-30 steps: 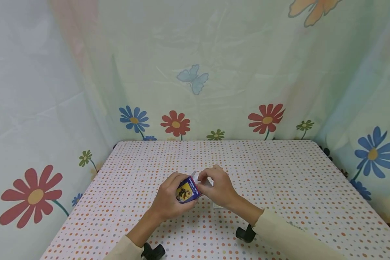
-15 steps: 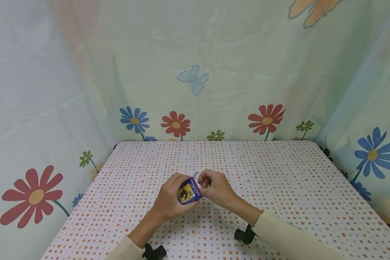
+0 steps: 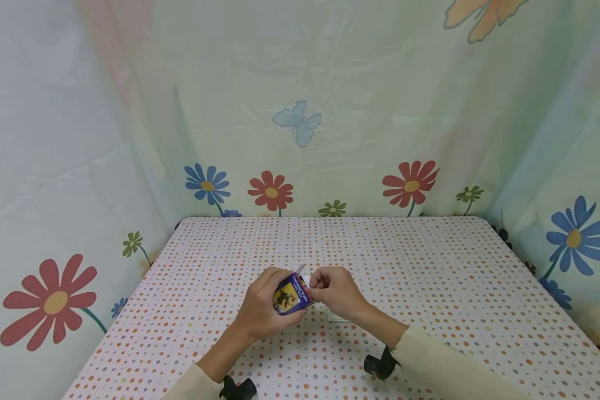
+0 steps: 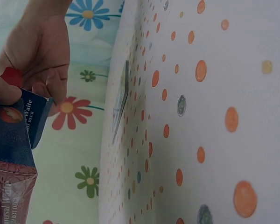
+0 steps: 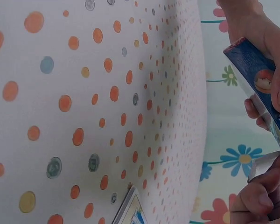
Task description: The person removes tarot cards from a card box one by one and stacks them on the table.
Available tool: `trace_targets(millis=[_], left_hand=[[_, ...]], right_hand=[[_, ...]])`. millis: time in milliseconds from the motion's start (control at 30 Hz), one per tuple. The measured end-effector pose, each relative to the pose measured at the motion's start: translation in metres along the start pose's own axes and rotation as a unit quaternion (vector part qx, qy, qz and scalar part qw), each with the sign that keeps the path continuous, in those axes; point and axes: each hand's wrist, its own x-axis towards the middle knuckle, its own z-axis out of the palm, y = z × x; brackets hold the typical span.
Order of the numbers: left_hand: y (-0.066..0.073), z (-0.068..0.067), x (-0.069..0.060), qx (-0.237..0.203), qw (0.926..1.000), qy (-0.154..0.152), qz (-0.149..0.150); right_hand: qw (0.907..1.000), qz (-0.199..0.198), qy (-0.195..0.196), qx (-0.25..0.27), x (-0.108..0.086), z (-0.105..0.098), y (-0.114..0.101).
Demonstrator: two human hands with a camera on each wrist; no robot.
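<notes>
A blue tarot deck box (image 3: 290, 295) with a yellow picture panel is held tilted in my left hand (image 3: 261, 304), above the table. The left thumb lies across the box (image 5: 255, 77) in the right wrist view. At the box's end, my right hand (image 3: 337, 291) pinches a pale flap (image 5: 266, 164) between thumb and fingers. Something red (image 4: 11, 77) shows by that end in the left wrist view. Beneath the right hand, a pale-bordered card or stack of cards (image 3: 336, 317) lies on the table, mostly hidden in the head view.
The table (image 3: 405, 255) wears a dotted cover. Curtains (image 3: 360, 111) printed with flowers and butterflies stand behind it and on both sides. A black wrist mount (image 3: 380, 365) is below the right sleeve, another mount (image 3: 237, 387) by the left.
My right hand has dropped slightly and its fingers have drawn closer together at the box's end. The box has shifted a little to the right, the left hand still gripping it.
</notes>
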Motion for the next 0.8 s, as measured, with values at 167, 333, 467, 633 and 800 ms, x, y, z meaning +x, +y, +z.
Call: trace_targets(millis=[167, 333, 467, 633, 800], left_hand=[[-0.0003, 0.0003, -0.0004, -0.002, 1.0, -0.002, -0.002], [-0.0006, 0.0005, -0.0002, -0.004, 1.0, 0.003, 0.003], [-0.0002, -0.0001, 0.0006, -0.011, 0.9999, 0.009, 0.01], [-0.0001, -0.0007, -0.0007, -0.016, 0.9998, 0.006, 0.005], [-0.0005, -0.0012, -0.0028, -0.018, 0.9998, 0.001, -0.008]], right_hand=[[0.9982, 0.023, -0.026, 0.05, -0.0009, -0.0033, 0.0018], [0.992, 0.063, -0.038, 0.102, -0.0008, -0.0054, 0.0033], [0.987, 0.085, -0.036, 0.131, -0.0002, -0.0066, 0.003], [0.9821, 0.091, -0.043, 0.159, 0.0005, -0.0073, 0.0053], [0.9782, 0.091, -0.051, 0.18, 0.001, -0.0076, 0.0088]])
